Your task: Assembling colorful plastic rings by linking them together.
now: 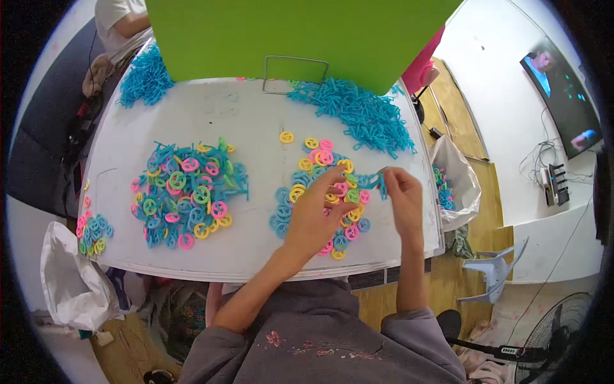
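On the white table lies a spread of small plastic wheel-shaped rings (283, 211) in blue, pink, yellow and green. Over it hovers my left hand (313, 214), thumb and fingers apart, with no piece visibly gripped. My right hand (404, 195) is just right of the rings, its thumb and fingertips pinched on a blue plastic stick piece (382, 184). Behind my hands, a heap of similar blue stick pieces (364, 115) lies against a green board (294, 38). To the left is a mixed pile of wheels and blue sticks (182, 195).
More blue sticks (146, 77) lie at the far left, near another person (125, 29). A small wheel group (94, 232) sits at the left edge. White sacks (70, 281) flank the table. A blue-grey plastic stool (492, 272) and a fan (559, 336) stand right.
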A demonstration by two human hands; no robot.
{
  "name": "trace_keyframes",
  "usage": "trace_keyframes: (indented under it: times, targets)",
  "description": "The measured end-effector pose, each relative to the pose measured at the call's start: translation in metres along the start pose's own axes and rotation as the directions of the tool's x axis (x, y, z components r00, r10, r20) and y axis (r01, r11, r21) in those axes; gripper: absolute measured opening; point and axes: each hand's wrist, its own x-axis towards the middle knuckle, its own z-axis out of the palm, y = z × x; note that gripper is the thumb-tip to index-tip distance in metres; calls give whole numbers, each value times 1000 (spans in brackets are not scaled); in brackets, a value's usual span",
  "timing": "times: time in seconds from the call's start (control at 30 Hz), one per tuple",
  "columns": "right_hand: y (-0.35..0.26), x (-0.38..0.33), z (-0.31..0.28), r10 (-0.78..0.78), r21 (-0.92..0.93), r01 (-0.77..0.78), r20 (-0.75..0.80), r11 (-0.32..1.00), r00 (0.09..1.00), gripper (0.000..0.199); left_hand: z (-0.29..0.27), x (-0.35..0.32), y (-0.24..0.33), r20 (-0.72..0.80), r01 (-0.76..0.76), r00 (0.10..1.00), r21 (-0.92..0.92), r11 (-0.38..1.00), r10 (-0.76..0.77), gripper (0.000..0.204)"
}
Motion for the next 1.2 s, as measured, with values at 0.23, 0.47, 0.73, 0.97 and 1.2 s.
trace_keyframes:
  times: [0.23,0.47,0.73,0.97,1.2]
  targets:
    - [1,-30,45,152,441,-194,128,876,980,19,-17,-9,-28,36,-29,999,68,997,27,24]
    - [15,-35,41,147,33,-153,143,988,979,11,-46,-2,-21,-72,-194,962,500,844,264,22]
    - [10,-39,54,170,195,-190,116,962,979,12,-64,12,-41,6,-73,996,654,753,91,21]
    - [9,-44,62,82,51,-88,111,995,990,17,-62,7,-27,-87,174,984,234,957,-157,19]
    - [8,-47,64,1,-34,6,194,999,981,24,-60,-6,-21,42,232,973,-90,969,-229,17]
